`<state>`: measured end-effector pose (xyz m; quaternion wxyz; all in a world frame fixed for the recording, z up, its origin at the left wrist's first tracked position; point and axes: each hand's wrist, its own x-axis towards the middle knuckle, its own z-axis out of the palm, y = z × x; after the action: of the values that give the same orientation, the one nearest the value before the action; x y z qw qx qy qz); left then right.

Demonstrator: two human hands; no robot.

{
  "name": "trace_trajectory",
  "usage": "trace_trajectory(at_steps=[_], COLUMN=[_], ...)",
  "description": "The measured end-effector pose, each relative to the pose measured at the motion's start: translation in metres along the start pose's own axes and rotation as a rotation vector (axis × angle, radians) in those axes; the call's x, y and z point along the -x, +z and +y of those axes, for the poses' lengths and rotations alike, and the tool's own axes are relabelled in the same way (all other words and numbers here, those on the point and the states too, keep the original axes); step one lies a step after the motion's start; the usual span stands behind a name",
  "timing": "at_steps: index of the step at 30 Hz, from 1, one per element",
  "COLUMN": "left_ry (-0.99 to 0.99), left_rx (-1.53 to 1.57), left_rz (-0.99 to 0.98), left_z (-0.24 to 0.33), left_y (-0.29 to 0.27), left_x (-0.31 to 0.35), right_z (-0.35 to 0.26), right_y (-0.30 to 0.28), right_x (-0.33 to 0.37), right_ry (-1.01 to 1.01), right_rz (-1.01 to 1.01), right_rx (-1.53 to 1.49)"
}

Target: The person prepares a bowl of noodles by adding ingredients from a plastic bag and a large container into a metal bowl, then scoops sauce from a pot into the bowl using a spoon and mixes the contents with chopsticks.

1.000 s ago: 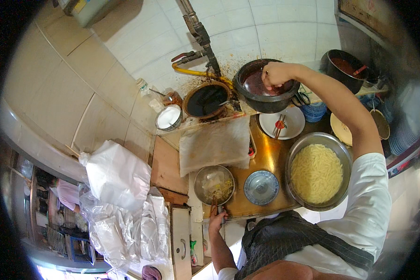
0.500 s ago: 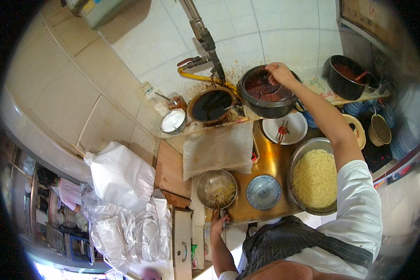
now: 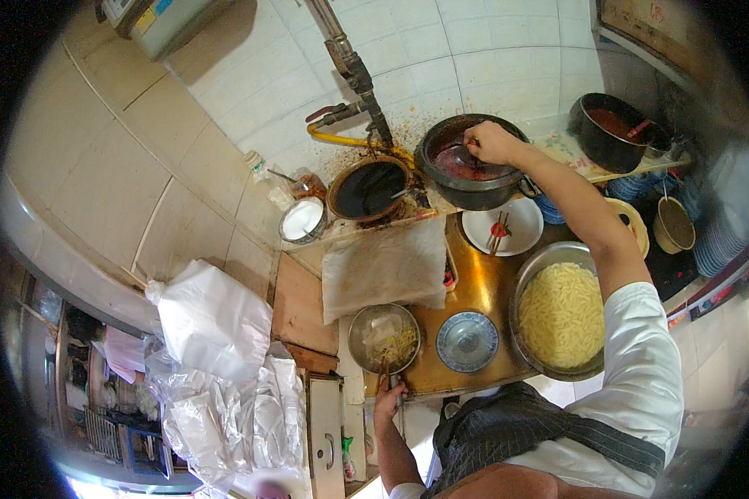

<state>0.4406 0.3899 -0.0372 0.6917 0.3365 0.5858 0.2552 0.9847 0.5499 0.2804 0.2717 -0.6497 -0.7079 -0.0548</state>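
Observation:
My right hand point(image 3: 491, 143) is closed over the large black pot point(image 3: 474, 194) of dark red sauce on the back shelf. It grips what looks like a ladle, whose lower end is in the pot and hard to make out. Down at the counter's front edge, my left hand point(image 3: 389, 402) is closed around the handle of a small metal pan point(image 3: 413, 355). Pale pieces and yellow strips lie in this pan. Wooden chopsticks point(image 3: 384, 368) slant from it toward the left hand; whether the fingers hold them too is unclear. Beside the pan stands a blue-patterned bowl point(image 3: 467, 342).
A wide metal basin point(image 3: 517, 333) of thick yellow noodles sits under my right arm. Behind it is a white bowl point(image 3: 513, 243) with chopsticks. Along the shelf stand a dark-liquid pot point(image 3: 341, 211), a white-powder bowl point(image 3: 303, 220) and another black pot point(image 3: 601, 150). Plastic bags point(image 3: 216, 312) hang left.
My right hand has lowered and shifted slightly left over the black pot, and a dark handle now shows at its fingers. The left hand stays at the pan. The whole view has shifted slightly.

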Motion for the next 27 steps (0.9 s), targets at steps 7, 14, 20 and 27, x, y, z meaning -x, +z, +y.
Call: trace_trajectory(at_steps=[7,14,20,27], left_ry=[0.022,-0.038,0.046,0.039], left_rx=[0.004,0.014,0.046,0.059], left_rz=[-0.047,-0.051,-0.082,-0.114], left_z=[-0.002,-0.03,-0.028,-0.027], left_y=[-0.005,-0.023,-0.019,-0.022], left_x=[-0.001,-0.032,-0.029,-0.028], right_z=[-0.012,-0.02,-0.017,-0.026], right_y=[0.005,0.006,0.01,-0.003], right_x=[0.003,0.006,0.01,0.013], right_ry=[0.058,0.075,0.017,-0.036], right_rz=[0.045,-0.022,0.0,-0.07], right_rx=[-0.138,-0.121,-0.162,-0.208])
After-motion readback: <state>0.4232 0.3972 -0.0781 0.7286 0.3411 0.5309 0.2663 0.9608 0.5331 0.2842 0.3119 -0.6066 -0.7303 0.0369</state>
